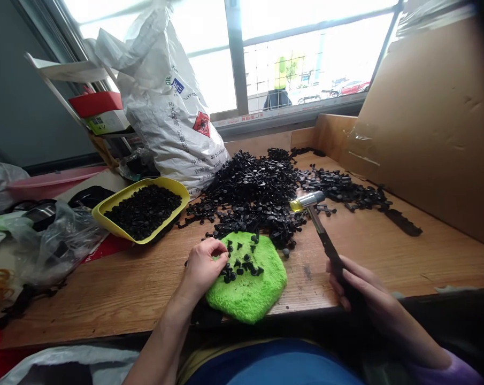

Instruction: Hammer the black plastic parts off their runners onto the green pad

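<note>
My right hand [356,286] grips the dark handle of a small mallet [308,202], its head with a yellow face raised above the table. On the left, my left hand [205,266] rests at the edge of a bright green cloth pad [250,302], thumb and fingertips pinched together. Whatever sits between those fingertips is too small to make out. Several small black plastic fasteners [247,264] lie on the pad next to the fingers. Just behind the pad rises a big heap of black plastic pieces [253,182].
A yellow tray [99,214] full of black pieces stands at the left. Behind it is a large white sack [177,107]. A cardboard sheet [434,123] leans at the right, and plastic bags [61,235] lie at the far left of the wooden table [125,283].
</note>
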The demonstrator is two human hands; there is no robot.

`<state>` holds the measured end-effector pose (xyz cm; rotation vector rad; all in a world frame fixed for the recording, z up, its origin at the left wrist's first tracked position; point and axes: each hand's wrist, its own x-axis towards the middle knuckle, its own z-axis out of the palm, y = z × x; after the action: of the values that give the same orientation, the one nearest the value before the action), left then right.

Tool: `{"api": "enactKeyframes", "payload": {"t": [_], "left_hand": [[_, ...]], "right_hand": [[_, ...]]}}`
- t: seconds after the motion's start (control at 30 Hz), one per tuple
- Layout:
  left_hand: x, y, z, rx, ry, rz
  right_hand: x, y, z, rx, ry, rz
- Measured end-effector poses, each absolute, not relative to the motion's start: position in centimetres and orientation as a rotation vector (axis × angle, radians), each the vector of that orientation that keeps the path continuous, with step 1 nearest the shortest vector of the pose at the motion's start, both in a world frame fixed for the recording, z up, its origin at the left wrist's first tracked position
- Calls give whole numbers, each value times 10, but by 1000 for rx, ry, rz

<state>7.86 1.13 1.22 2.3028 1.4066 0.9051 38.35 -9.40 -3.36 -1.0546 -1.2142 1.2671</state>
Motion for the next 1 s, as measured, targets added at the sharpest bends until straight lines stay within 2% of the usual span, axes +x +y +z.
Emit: {"api": "enactKeyframes", "payload": {"t": [0.13,0.2,0.33,0.53,0.87,1.0], "left_hand": [[71,8,18,2348,1221,772],[66,4,14,2301,1184,816],[58,-6,-1,2102,1368,1019],[59,-21,-6,2280,1308,903],[51,-12,-24,1943,1478,1080],[57,-16,-18,2044,1465,1186]], "right_hand": [[384,-95,-33,-1061,-1228,1241],[385,-95,-35,-1064,-1233,1234],[386,-96,-37,-1066,-1224,1227],[386,-94,-38,-1050,-1222,1258],[384,-94,-33,-1032,-1205,1288],[384,-94,-34,-1031,-1216,1272]]}}
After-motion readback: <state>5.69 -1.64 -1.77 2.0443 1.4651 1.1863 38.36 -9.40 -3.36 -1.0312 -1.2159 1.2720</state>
